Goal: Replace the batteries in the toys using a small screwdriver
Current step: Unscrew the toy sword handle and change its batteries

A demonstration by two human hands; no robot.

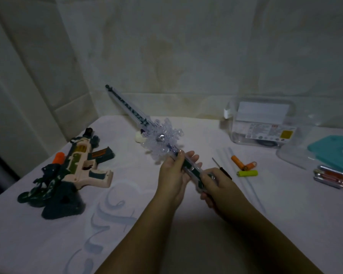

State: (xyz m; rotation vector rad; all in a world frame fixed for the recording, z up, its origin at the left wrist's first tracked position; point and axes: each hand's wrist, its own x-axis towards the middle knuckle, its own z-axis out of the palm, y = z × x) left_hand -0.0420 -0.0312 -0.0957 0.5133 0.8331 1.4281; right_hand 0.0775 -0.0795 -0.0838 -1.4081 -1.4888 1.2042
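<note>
Above the middle of the table (48,234), a person's left hand (173,175) and right hand (216,186) both grip the handle of a snowflake toy sword (160,139), the right also pinching a small screwdriver (221,169). Loose batteries (246,168) near the right edge could roll off if knocked. White printed cloth covers the surface; pale walls stand behind in dim light.

Dim pale wall (186,46), white tablecloth (48,244)

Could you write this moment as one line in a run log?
left hand: grips clear snowflake toy sword handle | right hand: holds handle end, small black screwdriver | loose batteries: on white table
</note>
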